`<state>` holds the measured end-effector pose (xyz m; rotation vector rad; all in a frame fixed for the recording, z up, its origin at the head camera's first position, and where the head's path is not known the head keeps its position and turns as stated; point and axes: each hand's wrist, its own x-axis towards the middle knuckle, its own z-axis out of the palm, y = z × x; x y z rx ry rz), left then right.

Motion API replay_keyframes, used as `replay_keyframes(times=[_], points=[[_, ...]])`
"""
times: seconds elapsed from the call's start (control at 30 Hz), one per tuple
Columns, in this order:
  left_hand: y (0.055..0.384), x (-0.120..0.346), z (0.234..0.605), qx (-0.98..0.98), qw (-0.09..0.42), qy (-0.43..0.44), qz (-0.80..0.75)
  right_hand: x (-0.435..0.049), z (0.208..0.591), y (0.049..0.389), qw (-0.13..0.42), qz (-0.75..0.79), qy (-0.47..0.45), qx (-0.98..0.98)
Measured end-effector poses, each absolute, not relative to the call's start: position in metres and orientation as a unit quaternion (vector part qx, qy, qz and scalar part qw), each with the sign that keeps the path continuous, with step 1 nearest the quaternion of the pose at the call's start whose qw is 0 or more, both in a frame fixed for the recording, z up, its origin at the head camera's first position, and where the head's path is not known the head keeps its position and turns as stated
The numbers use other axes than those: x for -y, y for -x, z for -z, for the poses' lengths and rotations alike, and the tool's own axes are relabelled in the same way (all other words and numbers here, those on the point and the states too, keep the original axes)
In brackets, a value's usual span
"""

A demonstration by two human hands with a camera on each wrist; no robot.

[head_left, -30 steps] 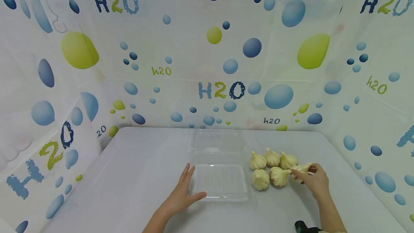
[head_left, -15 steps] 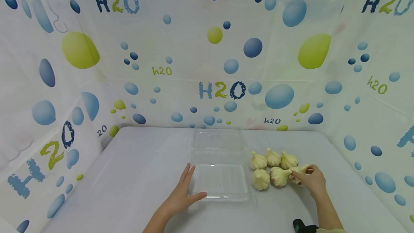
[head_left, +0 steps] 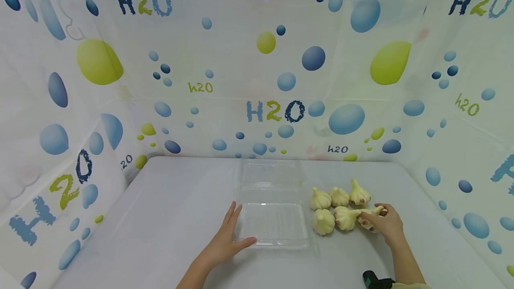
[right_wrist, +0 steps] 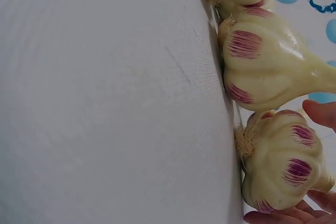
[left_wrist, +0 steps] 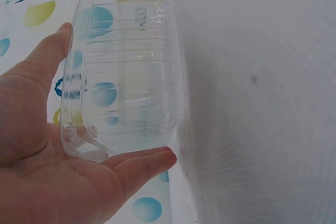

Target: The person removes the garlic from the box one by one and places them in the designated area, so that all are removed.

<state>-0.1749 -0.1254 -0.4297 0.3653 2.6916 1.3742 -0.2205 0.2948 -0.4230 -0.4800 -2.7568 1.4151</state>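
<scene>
A clear plastic clamshell box (head_left: 275, 224) lies with its lid (head_left: 270, 174) folded back on the table. At its left side my left hand (head_left: 225, 240) rests with straight, spread fingers. In the left wrist view that hand (left_wrist: 63, 171) lies round the corner of the box (left_wrist: 131, 77). On the right, my right hand (head_left: 387, 223) holds a garlic bulb (head_left: 367, 223) between thumb and fingers. The right wrist view has this purple-streaked bulb (right_wrist: 283, 166) low down on the table, the thumb (right_wrist: 320, 113) above it. Another bulb (head_left: 345, 218) sits just left of it.
Several more garlic bulbs stand close together right of the box, among them a front-left bulb (head_left: 323, 222) and a back-right bulb (head_left: 358, 193). A dark green and black object (head_left: 375, 280) is at my right forearm. A patterned curtain (head_left: 225, 57) hangs behind the white table (head_left: 160, 226).
My right hand has shifted slightly left with its garlic bulb. The back-right bulb has moved slightly and its stem points up more. My left hand has stayed in place.
</scene>
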Motion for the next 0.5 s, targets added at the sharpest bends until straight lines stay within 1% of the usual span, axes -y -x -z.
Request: replay_keyframes(times=[0.4,0.5], points=[[0.1742,0.1269,0.4322,-0.884,0.042,-0.116,-0.452,-0.2955,0.4224,0.2179,0.002,-0.463,0.157,0.873],[0.1731,0.1275,0.4314,-0.882,0.043,-0.114,-0.456,-0.2951,0.4211,0.2164,0.016,-0.460,0.160,0.873]])
